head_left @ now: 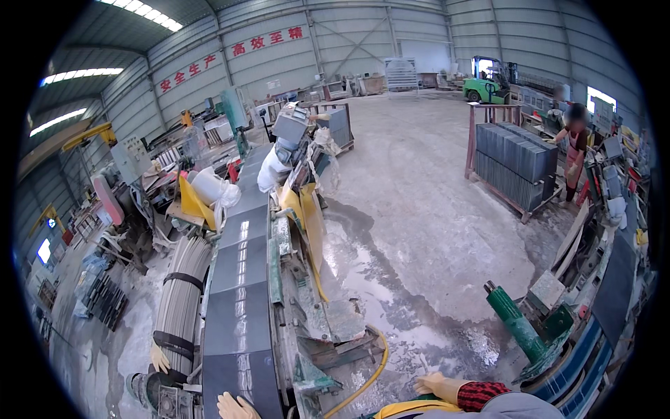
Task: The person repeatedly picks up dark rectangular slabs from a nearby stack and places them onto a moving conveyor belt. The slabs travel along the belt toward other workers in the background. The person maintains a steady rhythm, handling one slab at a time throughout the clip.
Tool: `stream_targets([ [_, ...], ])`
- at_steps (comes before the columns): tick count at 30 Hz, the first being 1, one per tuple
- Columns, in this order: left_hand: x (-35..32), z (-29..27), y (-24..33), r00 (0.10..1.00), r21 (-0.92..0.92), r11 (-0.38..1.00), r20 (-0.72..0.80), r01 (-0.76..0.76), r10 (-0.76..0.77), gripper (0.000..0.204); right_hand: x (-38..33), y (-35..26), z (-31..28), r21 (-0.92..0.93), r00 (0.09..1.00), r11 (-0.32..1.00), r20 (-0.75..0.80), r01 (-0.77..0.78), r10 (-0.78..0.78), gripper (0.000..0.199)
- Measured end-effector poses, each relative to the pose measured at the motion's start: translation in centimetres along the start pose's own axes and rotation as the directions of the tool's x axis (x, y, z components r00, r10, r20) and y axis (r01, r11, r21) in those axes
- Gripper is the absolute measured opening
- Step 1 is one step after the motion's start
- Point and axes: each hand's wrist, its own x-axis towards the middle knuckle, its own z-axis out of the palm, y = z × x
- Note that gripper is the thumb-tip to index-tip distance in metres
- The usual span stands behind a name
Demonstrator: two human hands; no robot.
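My left hand [237, 406], in a cream rubber glove, lies at the bottom edge on the nearest dark grey stone slab [234, 373]. Its fingers are spread and nothing is in them. The slabs form a row end to end on a long narrow conveyor, with a bright wet-looking reflection along them. Right of the conveyor, my right hand [438, 385] is gloved too, below a red and black checked sleeve [483, 396]. Its fingers point left, loosely extended, and I see nothing held. Yellow cloth [412, 408] shows just below it.
Left of the conveyor stands a strapped bundle of long pale strips [183, 300], with another cream glove [160, 358] beside it. A yellow hose [380, 353] curves over wet floor. Right are a green post [515, 321], a rack of slabs [513, 157], a person [576, 150] and a forklift [485, 84].
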Motion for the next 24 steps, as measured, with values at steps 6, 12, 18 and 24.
stream_targets([
  [6, 0.0, -1.7, 2.5, 0.998, -0.027, 0.999, 0.04, -0.043, 0.045, 0.045, 0.9, 2.2, -4.1, 0.259, 0.942, 0.964, 0.306, 0.053, -0.134, 0.032],
  [12, -0.4, -1.2, 1.9, 0.998, -0.011, 0.999, 0.037, -0.042, 0.042, 0.044, 0.4, 2.1, -3.0, 0.152, 0.988, 0.987, 0.131, 0.06, -0.08, 0.032],
  [18, -1.2, -1.9, 0.3, 0.999, 0.012, 1.0, 0.036, 0.0, 0.0, 0.044, 3.5, 1.9, -2.6, 0.317, 0.849, 0.945, 0.52, -0.086, -0.097, 0.049],
  [24, -1.2, -1.1, 0.6, 0.999, 0.029, 0.999, 0.046, -0.019, 0.018, 0.044, 6.8, 4.7, -5.7, 0.346, 0.64, 0.913, 0.757, -0.218, -0.134, 0.05],
])
